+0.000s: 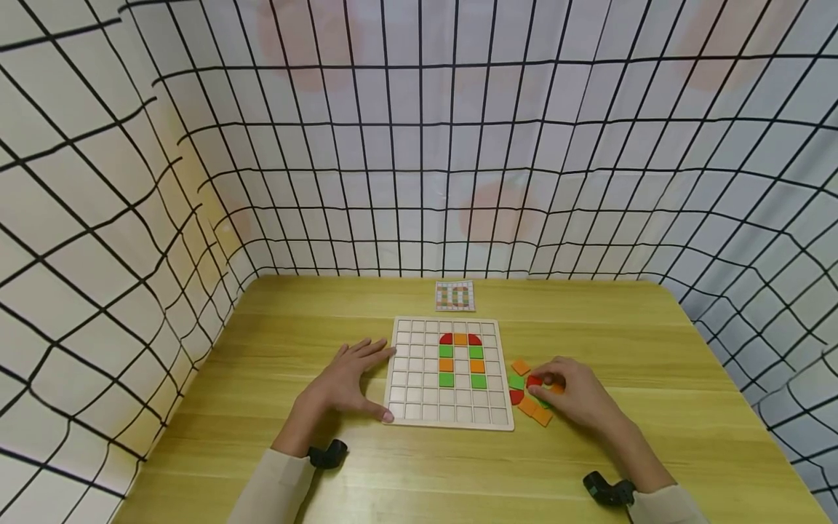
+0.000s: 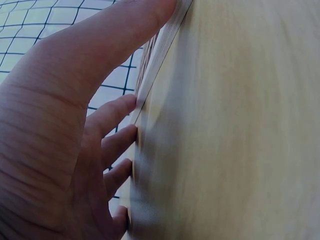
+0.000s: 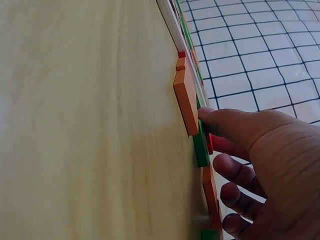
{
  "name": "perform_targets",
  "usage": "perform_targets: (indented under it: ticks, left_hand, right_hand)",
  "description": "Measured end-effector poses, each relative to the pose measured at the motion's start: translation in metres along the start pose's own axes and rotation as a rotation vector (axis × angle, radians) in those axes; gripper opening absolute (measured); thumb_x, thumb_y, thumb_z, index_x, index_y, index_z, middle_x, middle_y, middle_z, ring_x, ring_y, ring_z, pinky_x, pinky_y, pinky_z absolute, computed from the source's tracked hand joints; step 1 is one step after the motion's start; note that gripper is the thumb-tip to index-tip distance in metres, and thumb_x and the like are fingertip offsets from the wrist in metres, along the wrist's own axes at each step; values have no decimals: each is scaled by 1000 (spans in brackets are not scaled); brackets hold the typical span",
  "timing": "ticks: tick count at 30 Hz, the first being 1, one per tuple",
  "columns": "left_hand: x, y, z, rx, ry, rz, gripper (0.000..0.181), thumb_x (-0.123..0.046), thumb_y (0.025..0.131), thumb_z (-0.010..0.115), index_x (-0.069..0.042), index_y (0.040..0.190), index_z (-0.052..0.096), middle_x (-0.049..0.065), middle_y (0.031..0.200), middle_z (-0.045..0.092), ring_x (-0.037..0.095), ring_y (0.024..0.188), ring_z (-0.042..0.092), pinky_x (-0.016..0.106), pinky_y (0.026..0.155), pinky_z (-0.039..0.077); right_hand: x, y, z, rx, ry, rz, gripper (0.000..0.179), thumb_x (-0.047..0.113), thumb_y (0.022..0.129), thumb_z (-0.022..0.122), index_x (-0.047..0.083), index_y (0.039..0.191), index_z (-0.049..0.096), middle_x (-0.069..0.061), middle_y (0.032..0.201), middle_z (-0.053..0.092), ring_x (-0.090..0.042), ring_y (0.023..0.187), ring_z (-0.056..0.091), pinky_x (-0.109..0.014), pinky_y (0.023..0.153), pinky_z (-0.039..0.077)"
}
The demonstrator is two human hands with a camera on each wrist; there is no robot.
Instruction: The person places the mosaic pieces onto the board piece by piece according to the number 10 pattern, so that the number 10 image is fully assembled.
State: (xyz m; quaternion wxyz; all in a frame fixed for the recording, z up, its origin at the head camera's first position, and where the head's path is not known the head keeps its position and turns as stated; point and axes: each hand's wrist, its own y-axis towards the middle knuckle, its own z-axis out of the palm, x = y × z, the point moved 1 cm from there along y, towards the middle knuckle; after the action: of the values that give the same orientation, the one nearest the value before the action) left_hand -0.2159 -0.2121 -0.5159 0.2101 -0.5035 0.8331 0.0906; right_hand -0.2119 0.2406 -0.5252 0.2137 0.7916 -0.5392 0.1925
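A pale wooden grid board (image 1: 419, 393) lies on the table, with red, orange and green tiles set in an arch shape. My left hand (image 1: 350, 378) rests at the board's left side, fingers spread, thumb and index fingertip at its edge; the left wrist view shows the same hand (image 2: 65, 120) along the rim. Right of the board, my right hand (image 1: 576, 389) pinches a red tile (image 1: 534, 380) between thumb and index finger, over a pile of loose tiles. From the right wrist, a green tile (image 3: 200, 145) and an orange tile (image 3: 186, 102) lie by the thumb.
Loose orange tiles (image 1: 535, 411), a green tile (image 1: 516, 382) and a red rounded tile (image 1: 516, 397) lie against the board's right edge. Behind the board is a small pattern card (image 1: 455, 296). Black netting (image 1: 419, 171) over white cloth surrounds the wooden table (image 1: 419, 480).
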Motion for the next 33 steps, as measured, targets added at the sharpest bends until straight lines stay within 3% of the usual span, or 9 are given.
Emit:
perform_targets:
  ticks: [10,24,33]
  left_hand:
    - [-2,-1,0,-12,-16,5,122,-76,58,86,-28,161,39,3,170,29,38,159,18,71,124,10]
    - [-2,-1,-1,-11,2,-2,123,-78,58,85,-28,161,38,2,171,29,37,159,18,70,125,9]
    - [-4,-2,-3,-18,-2,3,123,-77,58,86,-27,161,39,2,171,29,37,160,18,70,125,8]
  right_hand:
    - [9,6,-2,8,61,-19,28,38,90,81,19,111,78,12,91,64,-12,84,54,-26,74,48]
    - [30,16,6,4,77,-103,22,34,88,84,23,106,79,12,89,65,-9,83,56,-26,76,49]
    - [50,19,19,98,132,-129,19,35,89,82,24,104,78,9,84,59,-12,83,54,-25,74,45]
